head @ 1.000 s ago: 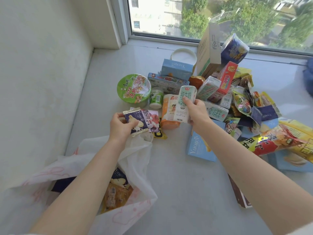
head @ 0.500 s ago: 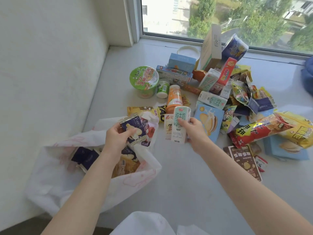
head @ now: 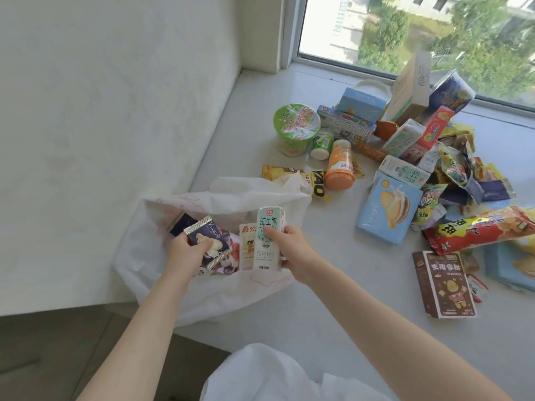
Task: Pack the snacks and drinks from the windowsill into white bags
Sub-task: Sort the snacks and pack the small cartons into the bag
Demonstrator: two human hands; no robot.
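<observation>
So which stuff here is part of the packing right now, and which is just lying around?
In play: left hand holding navy packet; right hand holding milk carton; white bag.
Lying about: green noodle cup, orange bottle, blue biscuit box, brown box.

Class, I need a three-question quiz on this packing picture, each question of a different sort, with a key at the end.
1. True or false: the right hand holds a milk carton over the open white bag.
2. Multiple choice: what does the left hand hold? A) a green noodle cup B) a dark blue snack packet C) an orange bottle
3. Fill in: the orange bottle lies on the windowsill next to the green noodle ____.

Key: 1 true. 2 B, the dark blue snack packet. 3 cup, the noodle cup.
</observation>
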